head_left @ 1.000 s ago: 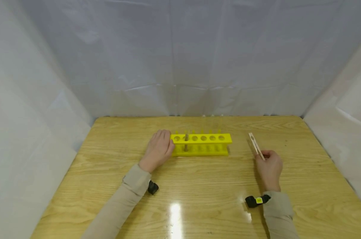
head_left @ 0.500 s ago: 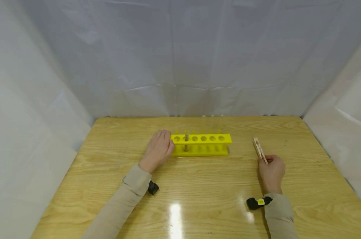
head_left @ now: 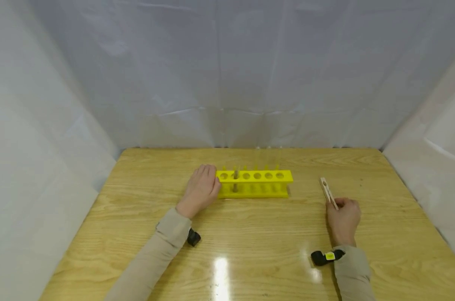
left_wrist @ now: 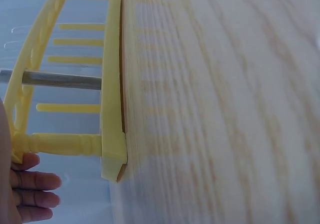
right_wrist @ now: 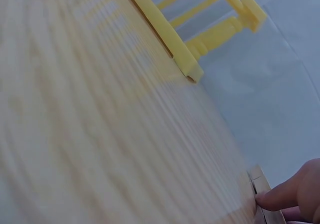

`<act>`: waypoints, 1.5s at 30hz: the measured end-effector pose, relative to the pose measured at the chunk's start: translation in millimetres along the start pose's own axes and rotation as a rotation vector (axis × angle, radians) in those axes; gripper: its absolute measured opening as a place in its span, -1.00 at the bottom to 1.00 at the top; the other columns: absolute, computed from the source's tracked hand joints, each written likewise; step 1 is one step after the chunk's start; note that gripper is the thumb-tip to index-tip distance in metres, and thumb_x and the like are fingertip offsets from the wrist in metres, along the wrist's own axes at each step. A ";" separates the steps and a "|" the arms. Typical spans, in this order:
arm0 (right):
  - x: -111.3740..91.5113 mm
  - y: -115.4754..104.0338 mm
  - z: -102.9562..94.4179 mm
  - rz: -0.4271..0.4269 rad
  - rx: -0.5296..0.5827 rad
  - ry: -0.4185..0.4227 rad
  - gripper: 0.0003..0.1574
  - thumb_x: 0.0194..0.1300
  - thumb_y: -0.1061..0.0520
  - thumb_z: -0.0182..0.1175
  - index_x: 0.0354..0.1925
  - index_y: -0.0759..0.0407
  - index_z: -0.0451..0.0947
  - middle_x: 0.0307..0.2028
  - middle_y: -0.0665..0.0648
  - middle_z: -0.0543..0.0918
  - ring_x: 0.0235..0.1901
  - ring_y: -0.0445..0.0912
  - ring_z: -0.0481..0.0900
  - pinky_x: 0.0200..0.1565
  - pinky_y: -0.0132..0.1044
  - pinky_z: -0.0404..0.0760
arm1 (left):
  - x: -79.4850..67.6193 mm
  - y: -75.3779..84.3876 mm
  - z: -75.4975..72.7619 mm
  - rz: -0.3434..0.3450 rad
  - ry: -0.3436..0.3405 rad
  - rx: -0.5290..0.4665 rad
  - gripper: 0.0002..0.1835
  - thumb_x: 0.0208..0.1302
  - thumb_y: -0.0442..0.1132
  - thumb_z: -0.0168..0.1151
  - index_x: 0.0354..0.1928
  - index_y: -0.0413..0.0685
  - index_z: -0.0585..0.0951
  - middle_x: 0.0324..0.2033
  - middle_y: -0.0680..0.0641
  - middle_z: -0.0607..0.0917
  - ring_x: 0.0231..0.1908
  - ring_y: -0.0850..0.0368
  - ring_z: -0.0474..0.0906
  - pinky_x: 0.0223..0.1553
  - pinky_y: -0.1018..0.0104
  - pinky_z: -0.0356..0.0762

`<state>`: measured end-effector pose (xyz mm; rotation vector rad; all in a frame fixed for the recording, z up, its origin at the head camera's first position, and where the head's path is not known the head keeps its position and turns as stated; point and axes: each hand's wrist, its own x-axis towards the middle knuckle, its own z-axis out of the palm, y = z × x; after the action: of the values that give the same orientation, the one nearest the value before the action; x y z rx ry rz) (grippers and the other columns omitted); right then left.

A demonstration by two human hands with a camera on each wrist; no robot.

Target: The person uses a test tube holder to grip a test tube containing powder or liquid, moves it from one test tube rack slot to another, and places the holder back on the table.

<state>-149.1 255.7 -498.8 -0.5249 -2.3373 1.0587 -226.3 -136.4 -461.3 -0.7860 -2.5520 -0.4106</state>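
A yellow test tube rack stands on the wooden table, with a row of round holes along its top. My left hand grips the rack's left end, thumb in front and fingers behind. In the left wrist view, fingertips show past the end post. A test tube with grey-brown contents stands upright in the second hole from the left. To the right of the rack, my right hand pinches a wooden test tube clamp low over the table. Its far end points away from me, towards the back.
Yellow pegs rise behind the rack's holes, and clear glass tubes sit upside down over some at the right. The wooden table ends at a pale plastic sheet behind; more sheeting hangs at both sides.
My right hand has drawn the test tube clamp slightly to the right and towards me. The left hand keeps its grip on the rack, which stays in place.
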 end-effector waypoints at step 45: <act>12.1 0.3 -12.6 -0.015 -0.113 -0.093 -0.66 0.26 0.16 0.25 -0.32 0.51 0.63 -0.34 0.43 0.53 -0.28 0.26 0.47 -0.24 0.07 0.36 | 0.4 1.5 -3.4 0.018 0.022 0.057 -0.72 0.39 -0.21 -0.21 -0.21 -0.29 0.42 -0.39 -0.19 0.45 -0.36 -0.12 0.36 -0.28 0.09 0.35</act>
<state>-151.2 269.5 -488.4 -0.5096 -2.4896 0.9676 -224.7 -136.4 -458.0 -0.7787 -2.5224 -0.3382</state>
